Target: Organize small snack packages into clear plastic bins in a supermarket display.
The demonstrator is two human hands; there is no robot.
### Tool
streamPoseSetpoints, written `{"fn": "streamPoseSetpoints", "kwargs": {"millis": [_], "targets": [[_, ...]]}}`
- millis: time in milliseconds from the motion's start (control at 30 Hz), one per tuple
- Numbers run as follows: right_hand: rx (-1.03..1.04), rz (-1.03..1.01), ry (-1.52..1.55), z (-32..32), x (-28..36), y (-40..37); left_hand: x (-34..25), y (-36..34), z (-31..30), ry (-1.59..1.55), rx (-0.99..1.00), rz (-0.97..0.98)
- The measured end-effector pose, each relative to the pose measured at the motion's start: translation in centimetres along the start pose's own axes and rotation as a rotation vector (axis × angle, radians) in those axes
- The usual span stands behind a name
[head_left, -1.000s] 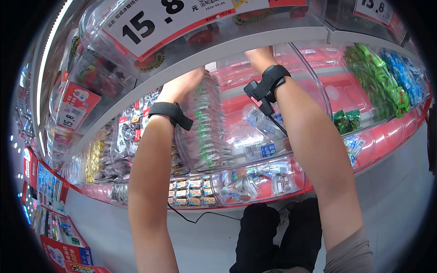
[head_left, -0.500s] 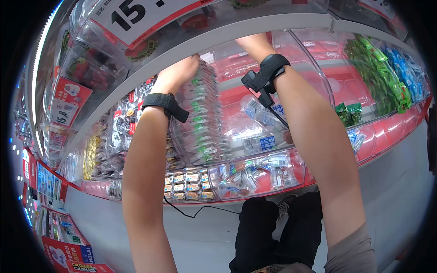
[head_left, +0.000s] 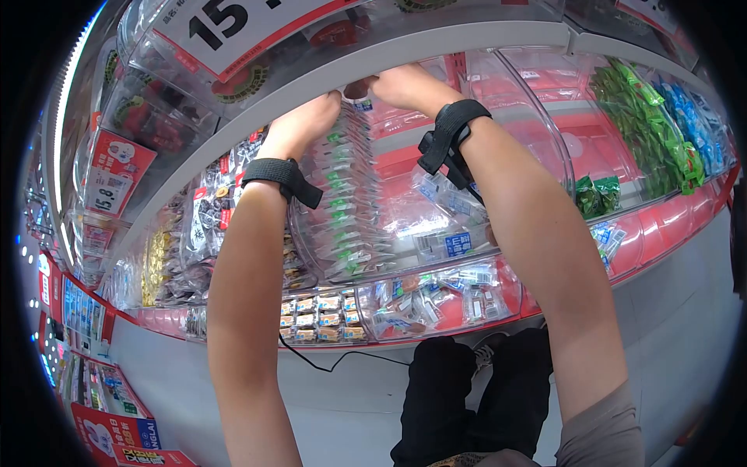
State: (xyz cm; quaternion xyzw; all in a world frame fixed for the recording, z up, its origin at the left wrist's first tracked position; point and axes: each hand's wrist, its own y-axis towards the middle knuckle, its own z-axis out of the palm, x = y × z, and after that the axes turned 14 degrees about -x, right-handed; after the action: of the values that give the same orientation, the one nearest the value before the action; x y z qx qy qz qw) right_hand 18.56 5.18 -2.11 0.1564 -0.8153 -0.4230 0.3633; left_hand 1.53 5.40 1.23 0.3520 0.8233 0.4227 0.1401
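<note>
My left hand (head_left: 313,118) is at the far end of a row of clear packets with green marks (head_left: 341,206), its fingers curled at the back of the row. My right hand (head_left: 395,84) reaches in from the right, bent toward the left one, beside a small dark packet (head_left: 358,89) under the shelf edge. The shelf rail partly hides the fingertips, so what the left fingers hold is unclear. Black straps are around both wrists. Loose clear packets with blue labels (head_left: 457,244) lie in the bin to the right of the row.
Green bags (head_left: 638,117) and blue bags (head_left: 691,124) stand at the right. A grey shelf rail (head_left: 436,39) crosses above the hands. Small boxed snacks (head_left: 323,315) sit in the lower front bin. Clear dividers separate the bins, and a black cable (head_left: 334,366) hangs below.
My right hand has moved left, close to my left hand, and a dark packet now shows beside it. My left hand has stayed at the back of the row.
</note>
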Motion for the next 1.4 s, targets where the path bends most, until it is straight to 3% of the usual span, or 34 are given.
{"fn": "streamPoseSetpoints", "kwargs": {"millis": [200,300,600,700,800,900,1000,1100,1267,1400], "targets": [[0.071,0.095,-0.069,0.0,0.2,-0.3,0.7,0.2,0.3,0.004,0.058,-0.011],[0.047,0.071,0.102,1.1,-0.4,-0.1,0.5,0.0,0.3,-0.001,0.002,0.037],[0.174,0.0,0.111,2.3,-0.9,-0.5,0.7,0.1,0.1,0.033,0.109,-0.032],[0.17,0.024,0.201,3.4,-0.8,-1.0,0.5,0.1,0.0,0.069,0.129,-0.063],[0.316,0.1,0.117,3.1,0.1,-0.9,0.8,0.2,0.2,0.068,0.185,-0.092],[0.292,0.119,0.166,2.2,0.1,-1.1,1.0,0.2,0.4,0.049,0.167,-0.072],[0.461,0.255,-0.199,1.2,0.1,-0.1,0.7,0.3,0.2,0.089,0.182,-0.086],[0.831,0.36,-0.432,-1.8,0.4,-0.5,0.6,0.2,0.2,0.074,0.168,-0.104],[1.126,0.533,-0.541,-1.8,0.5,-1.5,0.7,0.3,0.2,0.072,0.194,-0.112],[1.236,0.48,-0.59,-3.3,3.5,-1.3,0.8,0.3,0.3,0.074,0.183,-0.112]]}}
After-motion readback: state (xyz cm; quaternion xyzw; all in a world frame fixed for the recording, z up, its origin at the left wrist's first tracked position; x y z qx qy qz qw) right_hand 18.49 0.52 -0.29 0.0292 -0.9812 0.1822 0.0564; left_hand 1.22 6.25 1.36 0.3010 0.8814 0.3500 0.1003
